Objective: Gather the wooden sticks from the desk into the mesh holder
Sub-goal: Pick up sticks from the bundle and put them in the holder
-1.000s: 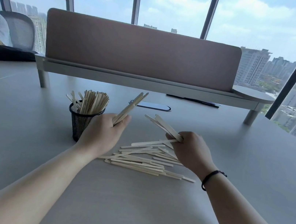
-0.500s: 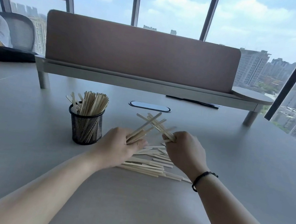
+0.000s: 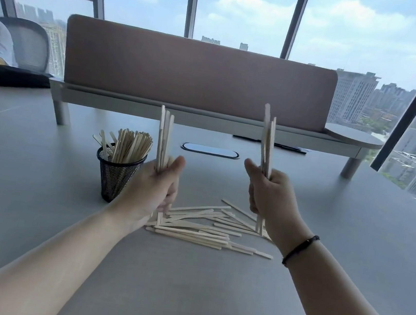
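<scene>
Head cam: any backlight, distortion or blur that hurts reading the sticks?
Head view: bright sky behind, but the desk is evenly lit with soft shadows; window frames bow from the wide-angle lens; the bundles in the left hand and right hand look slightly soft; the loose sticks and mesh holder read sharply.

Both hands have swung apart and turned their bundles upright; the left hand point(image 3: 154, 190) now stands its sticks point(image 3: 164, 137) on end beside the mesh holder point(image 3: 118, 173), where a second ago they slanted toward the right; the right hand point(image 3: 271, 193) has lifted its own sticks point(image 3: 267, 142) from crossing the left's to vertical, lower ends down among the loose pile point(image 3: 199, 226).
</scene>
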`<state>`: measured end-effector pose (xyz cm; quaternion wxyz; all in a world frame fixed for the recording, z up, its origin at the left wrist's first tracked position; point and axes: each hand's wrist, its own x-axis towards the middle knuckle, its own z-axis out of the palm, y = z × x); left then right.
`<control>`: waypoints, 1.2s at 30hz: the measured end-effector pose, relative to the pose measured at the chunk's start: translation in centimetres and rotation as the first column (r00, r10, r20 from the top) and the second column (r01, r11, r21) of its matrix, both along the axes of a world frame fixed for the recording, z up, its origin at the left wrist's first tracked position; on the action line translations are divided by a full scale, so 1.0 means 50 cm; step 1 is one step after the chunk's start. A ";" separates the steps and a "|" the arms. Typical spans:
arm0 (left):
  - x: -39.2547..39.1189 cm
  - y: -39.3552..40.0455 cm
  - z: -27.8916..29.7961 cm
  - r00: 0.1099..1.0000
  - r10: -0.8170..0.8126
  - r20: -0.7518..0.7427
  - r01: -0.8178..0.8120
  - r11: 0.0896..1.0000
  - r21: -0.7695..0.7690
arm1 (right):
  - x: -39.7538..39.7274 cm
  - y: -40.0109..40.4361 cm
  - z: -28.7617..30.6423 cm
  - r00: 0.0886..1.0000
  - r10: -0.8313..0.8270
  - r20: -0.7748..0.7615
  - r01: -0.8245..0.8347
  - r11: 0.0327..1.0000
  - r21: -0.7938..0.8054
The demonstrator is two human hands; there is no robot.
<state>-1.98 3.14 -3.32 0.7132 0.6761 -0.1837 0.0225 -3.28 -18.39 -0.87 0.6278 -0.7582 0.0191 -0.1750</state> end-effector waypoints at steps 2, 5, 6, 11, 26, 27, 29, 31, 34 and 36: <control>-0.005 -0.003 0.003 0.994 0.013 -0.108 -0.026 0.992 -0.124 | -0.020 0.020 0.020 0.992 0.121 0.017 -0.121 0.956 0.266; -0.013 -0.015 0.000 0.979 -0.050 -0.198 0.004 0.974 -0.225 | -0.042 0.063 0.018 0.966 0.258 0.014 -0.242 0.884 0.399; -0.015 -0.020 -0.004 0.982 -0.048 -0.184 0.009 0.978 -0.207 | -0.048 0.079 0.006 0.961 0.276 0.008 -0.260 0.892 0.371; -0.025 -0.044 -0.019 0.992 0.041 -0.122 -0.053 0.994 -0.091 | -0.048 0.125 -0.051 0.956 0.293 0.031 -0.294 0.949 0.115; -0.020 -0.038 -0.030 0.988 0.148 -0.036 -0.151 0.986 -0.073 | -0.047 0.114 -0.066 0.951 0.303 0.062 -0.308 0.947 0.092; -0.018 -0.038 -0.033 0.987 0.163 -0.010 -0.163 0.985 -0.057 | -0.047 0.113 -0.067 0.951 0.303 0.065 -0.308 0.947 0.089; -0.017 -0.036 -0.036 0.983 0.183 0.021 -0.182 0.983 -0.039 | -0.046 0.109 -0.068 0.952 0.299 0.067 -0.304 0.949 0.080; -0.015 -0.034 -0.037 0.984 0.177 0.023 -0.175 0.983 -0.051 | -0.048 0.108 -0.065 0.955 0.290 0.059 -0.295 0.952 0.083; -0.015 -0.036 -0.036 0.988 0.152 0.002 -0.151 0.985 -0.084 | -0.051 0.110 -0.063 0.957 0.284 0.064 -0.288 0.955 0.074; -0.017 -0.037 -0.031 0.987 0.158 0.002 -0.157 0.982 -0.106 | -0.054 0.113 -0.062 0.956 0.280 0.085 -0.286 0.956 0.062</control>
